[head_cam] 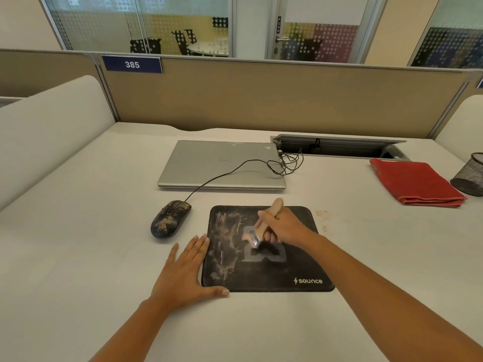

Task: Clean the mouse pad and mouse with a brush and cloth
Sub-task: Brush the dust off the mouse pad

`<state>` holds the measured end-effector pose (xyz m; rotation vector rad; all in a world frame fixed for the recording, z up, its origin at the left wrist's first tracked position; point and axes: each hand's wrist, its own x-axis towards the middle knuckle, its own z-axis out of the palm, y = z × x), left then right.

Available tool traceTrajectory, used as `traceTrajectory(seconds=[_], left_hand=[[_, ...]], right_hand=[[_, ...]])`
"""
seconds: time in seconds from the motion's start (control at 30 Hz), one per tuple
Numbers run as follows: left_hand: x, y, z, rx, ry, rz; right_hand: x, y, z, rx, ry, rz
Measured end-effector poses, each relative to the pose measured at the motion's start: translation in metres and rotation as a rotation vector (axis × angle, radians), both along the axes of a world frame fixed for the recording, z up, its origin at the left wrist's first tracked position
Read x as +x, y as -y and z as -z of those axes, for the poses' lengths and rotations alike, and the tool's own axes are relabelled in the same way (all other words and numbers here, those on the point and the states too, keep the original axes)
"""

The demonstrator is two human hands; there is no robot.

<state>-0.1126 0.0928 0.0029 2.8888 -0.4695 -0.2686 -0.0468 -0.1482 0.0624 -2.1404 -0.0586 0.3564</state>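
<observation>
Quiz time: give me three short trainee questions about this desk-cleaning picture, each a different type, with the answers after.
1. True or false: the right hand grips the brush over the mouse pad.
2. Which lies left of the pad? A) mouse B) red cloth C) laptop
3. Fill in: the left hand lies flat, thumb at the pad's near-left ____.
Key: 1 true; 2 A; 3 corner.
</observation>
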Motion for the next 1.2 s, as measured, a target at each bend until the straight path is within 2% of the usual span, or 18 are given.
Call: traceTrajectory(seconds=[0.07, 0.1, 0.23, 0.3, 0.43, 0.57, 0.63, 0.73, 0.8, 0.97, 1.13, 1.2], left_hand=[[0.0, 0.0, 0.0, 0.002, 0.003, 0.0], [-0.001, 0.0, 0.0, 0.002, 0.004, 0.001], [-0.001, 0.0, -0.001, -0.01, 0.0, -0.004], [-0.001, 0.0, -0.001, -0.008, 0.0, -0.002], [0.0, -0.001, 0.001, -0.023, -0.002, -0.003], [0.0, -0.001, 0.002, -0.019, -0.002, -0.001], [0.0, -0.002, 0.002, -0.018, -0.006, 0.0], [0.0, -0.002, 0.002, 0.002, -0.009, -0.002], [0.0, -0.001, 0.002, 0.013, -0.01, -0.002], [0.0, -0.001, 0.002, 0.017, -0.002, -0.001], [0.0, -0.001, 0.001, 0.016, 0.005, -0.003], [0.0, -0.001, 0.0, 0.013, 0.008, -0.004]], right_hand=[[0.004, 0.0, -0.01, -0.044, -0.068, -0.119], [0.01, 0.001, -0.014, -0.044, -0.05, -0.113], [0.039, 0.004, -0.016, -0.007, 0.189, 0.212], [0.042, 0.003, -0.009, -0.043, 0.193, 0.252], [0.029, -0.002, -0.004, 0.02, 0.028, 0.026], [0.029, -0.001, -0.018, -0.069, -0.107, -0.255], [0.037, -0.003, -0.022, -0.03, -0.019, -0.155], [0.052, -0.006, -0.016, 0.041, 0.206, 0.142], [0.055, -0.008, -0.009, 0.02, 0.193, 0.184], [0.037, -0.011, -0.002, 0.053, 0.003, 0.062], [0.012, -0.01, -0.024, -0.122, -0.154, -0.288], [0.011, -0.007, -0.028, -0.083, -0.148, -0.275]])
